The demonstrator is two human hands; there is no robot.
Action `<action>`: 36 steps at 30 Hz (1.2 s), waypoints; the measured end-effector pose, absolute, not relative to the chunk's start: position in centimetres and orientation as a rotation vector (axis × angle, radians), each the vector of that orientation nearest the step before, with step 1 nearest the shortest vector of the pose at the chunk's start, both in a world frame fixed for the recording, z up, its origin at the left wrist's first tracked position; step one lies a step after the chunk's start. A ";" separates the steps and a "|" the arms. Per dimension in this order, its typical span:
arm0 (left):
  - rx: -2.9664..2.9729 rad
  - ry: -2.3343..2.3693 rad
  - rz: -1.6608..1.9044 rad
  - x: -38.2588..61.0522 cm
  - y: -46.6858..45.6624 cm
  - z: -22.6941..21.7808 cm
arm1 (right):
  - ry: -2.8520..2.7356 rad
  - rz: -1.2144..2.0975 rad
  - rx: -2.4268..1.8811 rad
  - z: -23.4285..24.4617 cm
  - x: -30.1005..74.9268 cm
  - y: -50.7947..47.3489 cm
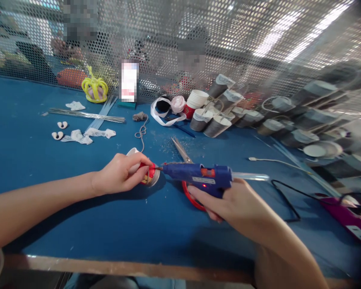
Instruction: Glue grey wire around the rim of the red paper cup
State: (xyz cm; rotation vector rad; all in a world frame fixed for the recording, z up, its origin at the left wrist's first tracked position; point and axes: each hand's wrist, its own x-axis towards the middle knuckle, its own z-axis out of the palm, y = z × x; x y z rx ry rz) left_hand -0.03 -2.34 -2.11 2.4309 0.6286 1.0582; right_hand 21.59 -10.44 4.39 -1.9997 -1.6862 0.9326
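My left hand (123, 172) is closed around a red and white paper cup (152, 173), tipped on its side just above the table. A thin grey cord (142, 138) runs from a small ball of it to the cup. In my right hand (231, 200) is a blue hot glue gun (198, 174) with a red light on. Its nozzle points left and meets, or nearly meets, the cup near my left fingertips. A clear glue stick (251, 176) juts from the gun's back. Scissors (182, 150) with red handles lie partly hidden under the gun.
Many grey-wrapped cups (218, 126) stand and lie at the back right. A phone (128, 82) leans at the mesh screen (156, 48), near a yellow crown-shaped piece (94, 89). Wires (87, 115) lie at left. A magenta power strip (345, 218) and black cable are at right.
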 end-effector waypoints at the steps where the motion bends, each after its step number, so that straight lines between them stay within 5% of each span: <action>1: 2.412 0.641 1.046 0.0 -2.3 -2.1 | -1.696 0.922 -2.011 4.4 21.6 -10.5; 36: 2.364 0.847 0.981 0.4 -2.3 -1.4 | -1.797 0.767 -2.024 4.1 21.4 -11.1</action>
